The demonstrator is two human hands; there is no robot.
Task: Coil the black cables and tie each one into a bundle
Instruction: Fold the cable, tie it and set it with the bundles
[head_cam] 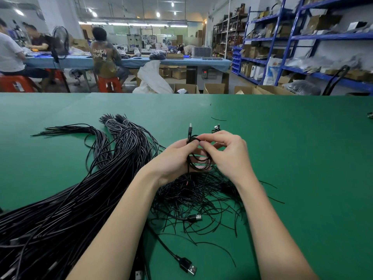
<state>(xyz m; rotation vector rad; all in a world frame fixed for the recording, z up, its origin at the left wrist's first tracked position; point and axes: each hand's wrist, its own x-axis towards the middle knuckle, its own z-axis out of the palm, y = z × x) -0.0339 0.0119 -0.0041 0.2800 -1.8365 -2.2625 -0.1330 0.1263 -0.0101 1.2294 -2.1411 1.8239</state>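
My left hand (pixel 175 156) grips a coiled black cable (pixel 198 165) above the green table (pixel 302 158); its USB plug (pixel 190 130) sticks up past my fingers. My right hand (pixel 226 150) pinches the top of the same coil, fingers curled against my left thumb. A large heap of loose black cables (pixel 80 199) stretches from the near left toward the middle. Beneath my hands lies a pile of thin black ties (pixel 201 195). Two loose USB plugs (pixel 188 266) (pixel 194 218) lie near my forearms.
A small tied bundle (pixel 216 129) lies just beyond my hands. The table's far edge (pixel 201 93) runs across the view. Beyond it are cardboard boxes (pixel 214 88), people seated at a blue bench (pixel 141 61), and blue shelving (pixel 292 37) on the right.
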